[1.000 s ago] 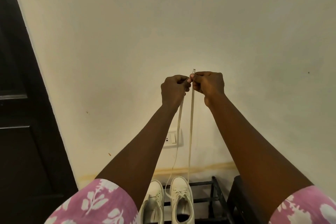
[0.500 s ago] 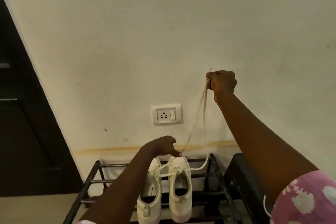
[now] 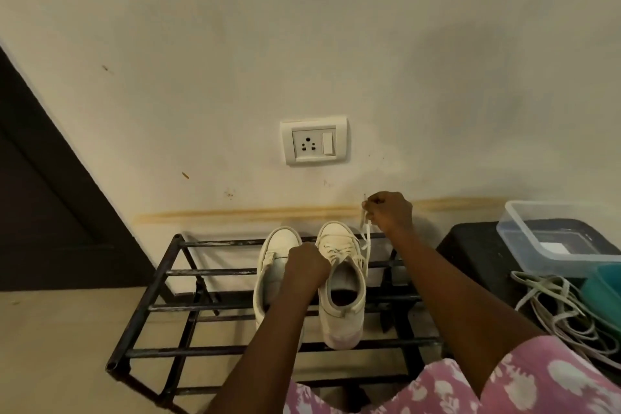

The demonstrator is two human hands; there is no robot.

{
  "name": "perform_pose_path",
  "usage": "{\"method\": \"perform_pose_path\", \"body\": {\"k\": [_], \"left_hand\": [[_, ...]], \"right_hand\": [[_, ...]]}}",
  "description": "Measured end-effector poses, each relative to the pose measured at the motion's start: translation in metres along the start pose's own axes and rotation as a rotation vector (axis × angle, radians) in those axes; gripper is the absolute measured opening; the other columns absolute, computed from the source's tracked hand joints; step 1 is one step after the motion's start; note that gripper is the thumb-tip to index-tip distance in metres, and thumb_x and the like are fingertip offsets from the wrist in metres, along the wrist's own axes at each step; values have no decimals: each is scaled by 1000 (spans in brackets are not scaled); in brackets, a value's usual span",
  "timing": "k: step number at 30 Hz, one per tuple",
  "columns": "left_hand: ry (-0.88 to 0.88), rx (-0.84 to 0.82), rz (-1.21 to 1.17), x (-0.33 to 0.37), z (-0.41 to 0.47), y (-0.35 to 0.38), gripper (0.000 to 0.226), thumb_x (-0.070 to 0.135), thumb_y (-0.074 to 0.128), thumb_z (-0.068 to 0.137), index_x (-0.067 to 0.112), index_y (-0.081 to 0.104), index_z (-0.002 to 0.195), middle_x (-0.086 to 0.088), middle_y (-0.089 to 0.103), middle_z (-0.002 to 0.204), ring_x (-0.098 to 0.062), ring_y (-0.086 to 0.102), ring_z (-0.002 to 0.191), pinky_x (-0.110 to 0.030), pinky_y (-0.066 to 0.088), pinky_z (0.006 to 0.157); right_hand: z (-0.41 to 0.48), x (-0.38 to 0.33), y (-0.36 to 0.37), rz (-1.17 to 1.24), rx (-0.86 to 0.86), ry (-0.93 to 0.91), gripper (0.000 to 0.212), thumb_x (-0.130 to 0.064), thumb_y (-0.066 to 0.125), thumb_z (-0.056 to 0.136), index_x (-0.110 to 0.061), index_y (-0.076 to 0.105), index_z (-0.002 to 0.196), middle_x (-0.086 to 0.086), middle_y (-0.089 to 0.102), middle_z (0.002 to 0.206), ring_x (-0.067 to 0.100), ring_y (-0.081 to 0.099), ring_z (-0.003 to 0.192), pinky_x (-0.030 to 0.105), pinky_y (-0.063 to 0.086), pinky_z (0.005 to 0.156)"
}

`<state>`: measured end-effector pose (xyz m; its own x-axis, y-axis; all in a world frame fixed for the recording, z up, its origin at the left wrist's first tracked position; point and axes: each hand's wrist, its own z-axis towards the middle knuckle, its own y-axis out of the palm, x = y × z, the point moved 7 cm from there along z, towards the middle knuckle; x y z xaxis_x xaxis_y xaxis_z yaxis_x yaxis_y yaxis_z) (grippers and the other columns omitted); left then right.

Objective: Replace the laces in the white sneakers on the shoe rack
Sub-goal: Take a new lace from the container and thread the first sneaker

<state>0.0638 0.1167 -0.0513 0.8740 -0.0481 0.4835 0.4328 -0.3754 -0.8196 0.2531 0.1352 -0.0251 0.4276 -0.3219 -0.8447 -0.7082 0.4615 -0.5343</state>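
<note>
White sneakers (image 3: 337,329): one looks laced, right hand (image 3: 389,212) pinching its lace (image 3: 367,242) ends, left hand (image 3: 307,265) gripping it; other apparently unlaced.

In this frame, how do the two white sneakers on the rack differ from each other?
The right sneaker has a lace crossed through its eyelets, the ends rising to the right hand; the left sneaker shows no lace. The right sneaker's opening is in plain view; the left sneaker's is covered by the left hand and forearm. Both are white, toes to the wall, side by side on the black rack.
</note>
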Motion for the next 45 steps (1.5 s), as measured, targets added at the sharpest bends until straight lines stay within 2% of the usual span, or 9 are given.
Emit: {"method": "perform_pose_path", "body": {"k": [5,10,16,22,27,34,37,40,45], "left_hand": [[-69,25,-252,-9,-1,16,37,24,47,97,-6,60,114,-19,63,116,-31,58,110,-30,46,87],[-109,248,-565,-20,-6,15,24,22,61,90,5,69,105,-10,70,103,-24,62,98,-29,45,82],[-63,335,-696,-11,-1,8,19,19,59,91,7,72,98,-10,71,95,-23,64,93,-27,42,75],[92,223,-617,2,17,2,13,18,68,84,8,75,89,-9,73,86,-24,68,85,-39,54,81],[194,54,-676,11,20,0,17,16,61,89,5,74,93,-9,68,73,-17,62,72,-34,50,77],[228,-108,-778,18,14,2,16,0,53,90,0,69,90,-3,69,74,-4,65,62,-11,50,58],[223,-127,-822,20,12,2,17,1,52,89,-1,69,93,-7,69,76,-9,66,66,-15,54,66],[234,-83,-818,23,12,2,18,1,49,90,1,66,84,-6,62,68,2,55,48,-9,43,48],[217,-38,-824,19,21,9,25,8,49,95,14,62,74,0,58,65,6,47,43,-9,37,48]], "right_hand": [[-32,22,15,-235,-155,64,29,-19,53,94,2,67,109,17,64,115,31,59,108,30,45,86],[-61,32,23,-131,-397,50,24,-10,54,92,7,67,103,21,66,104,33,60,102,41,46,89],[-74,30,21,-109,-497,-6,17,-16,58,92,0,64,88,9,63,88,19,56,87,31,42,76],[-59,-15,8,-92,-487,-122,33,-27,57,93,0,64,77,15,63,80,21,55,76,29,40,68],[-48,-50,21,-117,-487,-231,35,-30,53,95,-12,55,65,-1,52,63,9,47,61,24,33,57],[-46,-55,52,-156,-509,-352,19,-22,51,96,-7,63,91,3,63,93,17,57,89,26,40,73],[-43,-52,53,-206,-496,-371,25,-23,49,97,-2,61,103,6,61,98,18,56,87,27,40,69],[-43,-49,53,-151,-503,-328,22,-28,42,100,-10,52,104,5,55,99,20,55,81,33,45,74],[-31,-38,40,-566,-235,-367,23,-18,47,97,-24,53,119,3,44,125,27,39,121,42,28,99]]}}
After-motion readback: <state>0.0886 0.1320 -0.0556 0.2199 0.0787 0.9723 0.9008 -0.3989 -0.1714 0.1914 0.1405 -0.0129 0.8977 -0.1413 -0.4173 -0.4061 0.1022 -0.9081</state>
